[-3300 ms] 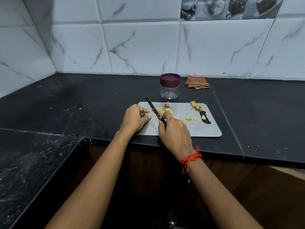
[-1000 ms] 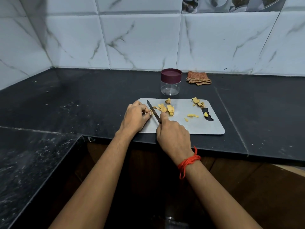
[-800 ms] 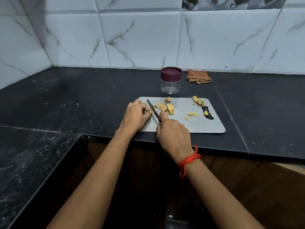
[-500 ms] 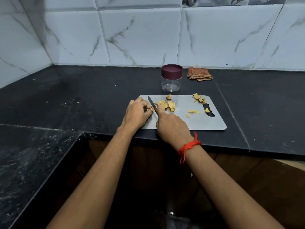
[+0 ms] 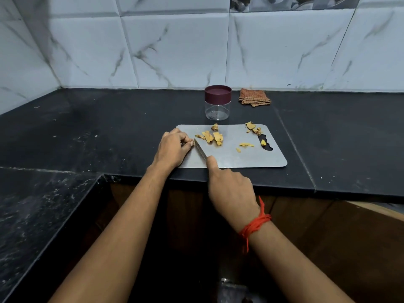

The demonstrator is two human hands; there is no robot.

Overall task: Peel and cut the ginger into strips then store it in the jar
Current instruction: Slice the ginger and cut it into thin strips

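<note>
Counter (image 5: 109, 132): dark stone with bare stretches left and right of the work, so we judge there is room to swing an elbow either way. The front lip sits just below the board.
Board (image 5: 244, 159): grey and flat, its near edge close to the counter's lip. The open middle is where we would push finished strips. Its handle slot at the right could catch small bits.
Right hand (image 5: 230, 189): wrapped round the knife handle, forefinger along the spine, the wrist out past the counter's lip.
Left hand (image 5: 173, 149): fingers curled, tips pinching the ginger piece against the board's left part.
Jar (image 5: 218, 106): clear, maroon lid on, just behind the board. It is apparently empty.
Cloth (image 5: 254, 97): folded to the right of the jar.
Knife (image 5: 200, 149): the blade runs from our forefinger to the left fingertips. We would keep those tips tucked and slice thin, drawing towards us.
Cut slices (image 5: 213, 137): lying just right of the blade, with scraps (image 5: 253, 127) at the far right corner.
Ginger piece (image 5: 192, 142): small and mostly hidden under our fingertips. Little is left to hold, so a slip is likely.
</note>
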